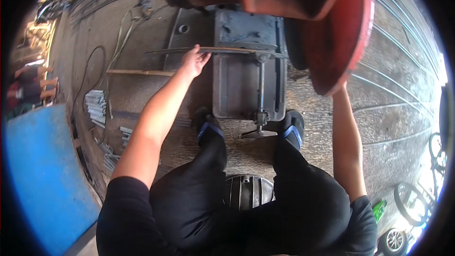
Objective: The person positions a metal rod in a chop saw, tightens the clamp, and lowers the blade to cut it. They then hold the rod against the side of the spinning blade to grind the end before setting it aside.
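My left hand (195, 61) is closed on a long thin metal bar (226, 50), with thumb and fingers at its left part. The bar lies across the base (225, 85) of a cut-off saw, by the jaw of its screw vise (262, 80). Above the base's right side looms the saw's red blade guard (339, 33), with the dark disc (295, 42) beside it. My right forearm (347, 132) reaches up behind the guard, which hides the right hand and whatever it touches.
Short cut metal pieces (95, 106) lie in piles on the left floor, near a blue panel (47, 170). Long rods (398, 61) stretch along the right. A ribbed metal object (249, 192) sits between my legs. Bicycle wheels (410, 204) stand lower right.
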`<state>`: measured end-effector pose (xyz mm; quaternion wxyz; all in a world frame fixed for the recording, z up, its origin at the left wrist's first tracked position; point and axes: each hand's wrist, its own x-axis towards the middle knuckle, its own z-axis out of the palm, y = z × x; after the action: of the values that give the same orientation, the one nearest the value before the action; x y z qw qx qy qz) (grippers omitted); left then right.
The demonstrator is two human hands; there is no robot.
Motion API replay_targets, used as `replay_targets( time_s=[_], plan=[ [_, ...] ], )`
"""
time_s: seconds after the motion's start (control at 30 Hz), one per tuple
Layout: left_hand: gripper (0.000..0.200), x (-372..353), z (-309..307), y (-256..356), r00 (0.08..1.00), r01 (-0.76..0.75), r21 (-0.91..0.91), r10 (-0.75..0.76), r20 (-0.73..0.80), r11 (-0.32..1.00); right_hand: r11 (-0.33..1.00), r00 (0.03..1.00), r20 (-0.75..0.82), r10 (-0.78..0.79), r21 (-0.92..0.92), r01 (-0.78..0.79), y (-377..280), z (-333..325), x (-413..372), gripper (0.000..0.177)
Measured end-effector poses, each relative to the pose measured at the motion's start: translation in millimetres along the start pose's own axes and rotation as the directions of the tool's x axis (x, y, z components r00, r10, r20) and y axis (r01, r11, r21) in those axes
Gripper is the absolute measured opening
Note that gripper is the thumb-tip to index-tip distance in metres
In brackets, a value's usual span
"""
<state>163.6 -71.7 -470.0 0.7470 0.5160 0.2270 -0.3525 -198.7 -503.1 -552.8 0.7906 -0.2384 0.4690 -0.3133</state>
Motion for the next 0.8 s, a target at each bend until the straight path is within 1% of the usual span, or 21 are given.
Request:
replay_targets(
  time_s=[0.03, 0.07, 0.1, 0.13, 0.17, 0.3, 0.37, 0.4, 0.43, 0.47, 0.5, 0.53, 0.57, 0.63, 0.67, 0.73, 0.77, 0.8],
  plan=[
    [0.033, -1.4, 0.5, 1.1, 1.000, 0.018, 0.004, -0.018, 0.000, 1.000, 0.973, 0.988, 0.086, -0.126, -0.182, 0.139, 18.5, -25.7, 29.6, 0.022],
    [0.031, -1.9, 2.4, 0.8, 1.000, -0.007, 0.034, 0.007, -0.030, 0.999, 0.983, 0.992, 0.093, -0.081, -0.155, 0.094, 18.5, -26.0, 28.5, 0.022],
    [0.028, -3.5, 2.1, 2.0, 1.000, 0.002, 0.047, -0.001, -0.009, 0.999, 0.958, 0.985, 0.097, -0.143, -0.235, 0.162, 19.5, -19.3, 22.5, 0.019],
    [0.028, -5.0, 2.7, 3.0, 1.000, 0.009, 0.046, -0.008, -0.007, 0.999, 0.989, 1.000, -0.007, -0.023, -0.150, 0.022, 16.7, -3.6, 9.9, 0.018],
    [0.027, -6.0, 3.5, 4.0, 1.000, 0.013, 0.043, -0.013, -0.008, 0.999, 0.992, 0.989, -0.095, 0.109, -0.049, -0.114, 13.7, 14.3, -3.0, 0.017],
    [0.023, -10.3, 9.4, 1.4, 0.999, -0.026, 0.018, 0.027, -0.041, 0.999, 0.992, 0.993, -0.045, 0.114, -0.048, -0.116, 23.4, 48.2, -38.3, 0.016],
    [0.018, -11.5, 12.5, 0.5, 0.997, -0.026, -0.045, 0.023, -0.070, 0.999, 0.988, 0.989, 0.003, 0.145, -0.061, -0.145, 23.9, 62.6, -52.0, 0.018],
    [0.018, -12.1, 11.9, 0.4, 0.997, -0.029, -0.047, 0.026, -0.069, 0.998, 0.986, 0.989, 0.067, 0.131, -0.112, -0.123, 25.2, 59.9, -43.2, 0.022],
    [0.016, -14.4, 10.1, -1.4, 0.999, -0.038, -0.079, 0.036, -0.031, 0.996, 0.986, 0.989, 0.067, 0.130, -0.111, -0.122, 23.4, 59.2, -39.5, 0.022],
    [0.014, -14.9, 7.9, -3.8, 0.999, -0.043, -0.108, 0.044, 0.007, 0.993, 0.971, 0.977, 0.107, 0.185, -0.171, -0.166, 17.2, 62.0, -42.4, 0.024],
    [0.014, -14.4, 6.7, -4.8, 0.999, -0.039, -0.103, 0.041, 0.012, 0.994, 0.952, 0.960, 0.143, 0.240, -0.230, -0.203, 10.2, 64.2, -45.3, 0.026],
    [0.014, -13.9, 5.0, -4.5, 0.999, -0.052, -0.123, 0.053, 0.009, 0.991, 0.960, 0.956, 0.215, 0.201, -0.236, -0.149, 9.1, 64.5, -53.5, 0.027],
    [0.014, -13.3, 3.5, -5.2, 0.998, -0.065, -0.148, 0.066, 0.003, 0.987, 0.960, 0.956, 0.213, 0.199, -0.237, -0.147, 8.7, 66.2, -52.8, 0.027],
    [0.015, -11.8, 2.3, -6.3, 0.998, -0.059, -0.184, 0.060, 0.001, 0.981, 0.941, 0.954, 0.158, 0.255, -0.266, -0.208, 8.0, 70.8, -50.6, 0.028],
    [0.016, -12.5, 1.3, -5.3, 0.998, -0.058, -0.215, 0.060, 0.001, 0.975, 0.940, 0.952, 0.160, 0.259, -0.268, -0.211, 7.8, 70.8, -48.4, 0.028],
    [0.017, -15.1, 1.4, -4.0, 0.998, -0.056, -0.205, 0.058, 0.003, 0.977, 0.924, 0.950, 0.169, 0.262, -0.329, -0.196, 6.7, 70.1, -48.0, 0.028],
    [0.017, -16.8, 2.9, -4.1, 0.999, -0.052, -0.199, 0.054, 0.008, 0.979, 0.924, 0.950, 0.169, 0.264, -0.327, -0.198, 8.2, 70.4, -50.1, 0.028],
    [0.017, -17.0, 4.9, -4.1, 0.998, -0.053, -0.198, 0.056, 0.008, 0.979, 0.937, 0.956, 0.183, 0.231, -0.307, -0.168, 9.2, 70.4, -52.7, 0.029]
  ],
)
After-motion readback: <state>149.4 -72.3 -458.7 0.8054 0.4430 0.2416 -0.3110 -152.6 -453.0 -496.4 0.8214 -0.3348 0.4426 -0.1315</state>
